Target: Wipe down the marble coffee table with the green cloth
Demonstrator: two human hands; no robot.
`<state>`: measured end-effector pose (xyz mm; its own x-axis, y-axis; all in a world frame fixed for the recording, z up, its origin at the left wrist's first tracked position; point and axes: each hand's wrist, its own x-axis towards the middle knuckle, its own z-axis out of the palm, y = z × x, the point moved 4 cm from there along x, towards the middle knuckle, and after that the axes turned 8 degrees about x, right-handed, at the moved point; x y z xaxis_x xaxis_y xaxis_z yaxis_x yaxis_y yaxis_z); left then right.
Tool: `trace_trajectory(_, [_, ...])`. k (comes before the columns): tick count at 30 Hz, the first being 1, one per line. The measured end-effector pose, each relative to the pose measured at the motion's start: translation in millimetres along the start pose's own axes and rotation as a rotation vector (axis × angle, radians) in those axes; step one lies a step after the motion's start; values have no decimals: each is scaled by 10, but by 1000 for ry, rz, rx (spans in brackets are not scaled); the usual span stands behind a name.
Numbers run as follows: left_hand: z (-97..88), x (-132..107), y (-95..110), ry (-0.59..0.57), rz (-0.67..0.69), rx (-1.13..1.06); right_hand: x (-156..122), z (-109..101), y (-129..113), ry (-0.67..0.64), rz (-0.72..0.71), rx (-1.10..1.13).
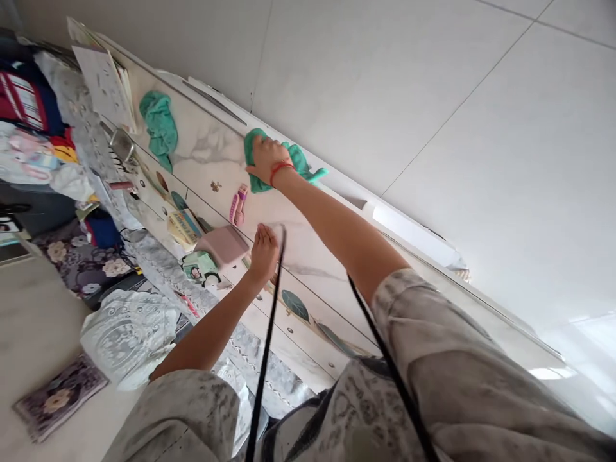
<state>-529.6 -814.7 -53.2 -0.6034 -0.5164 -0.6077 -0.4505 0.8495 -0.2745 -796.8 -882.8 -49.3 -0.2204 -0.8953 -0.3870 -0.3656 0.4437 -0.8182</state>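
Note:
My right hand (270, 159), with a red string on its wrist, presses down on a green cloth (255, 183) at the far edge of the marble-patterned table top (206, 151). Parts of the cloth stick out around the fingers. My left hand (264, 251) rests on the near side of the top, fingers stretched out close together, holding nothing that I can see. Between the hands lies a pink and purple strap-like item (238, 205), near a small gold-brown ornament (215, 186). A second crumpled green cloth (160, 125) lies farther left.
Papers or booklets (106, 83) stand at the left end. Along the near side are a pink box (224, 247), a mint toy truck (201, 268), a yellowish box (184, 228) and a metal-framed item (121, 146). A white wall (409, 77) borders the far side. Clothes (29, 102) are piled left.

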Motion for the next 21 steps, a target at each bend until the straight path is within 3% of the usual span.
trace_trajectory(2, [-26,19,8,-7,-4,8,-526,-26,294,-14,49,9])
trace_trajectory(3, [-45,27,11,-7,1,7,-925,-28,524,-22,87,11])
trace_trajectory(6, [-88,46,6,-1,33,-20,-2596,-10,1455,4,259,-8])
trace_trajectory(9, [-86,65,-28,15,33,-39,-4472,-17,2393,175,500,-60])
trace_trajectory(11, [-66,73,-55,31,16,-47,-5363,-17,2808,246,645,-79])
trace_trajectory(12, [-52,75,-64,38,13,-54,-5621,-12,2934,244,708,-83])
trace_trajectory(14, [-17,73,-72,44,16,-73,-5750,0,3012,181,792,-81])
trace_trajectory(16, [13,67,-72,60,19,-96,-5459,-14,2871,133,799,-89])
trace_trajectory(18, [30,59,-63,96,24,-116,-4875,-51,2554,111,756,-129])
trace_trajectory(21, [47,45,-43,121,36,-127,-3596,-49,1861,14,610,-203])
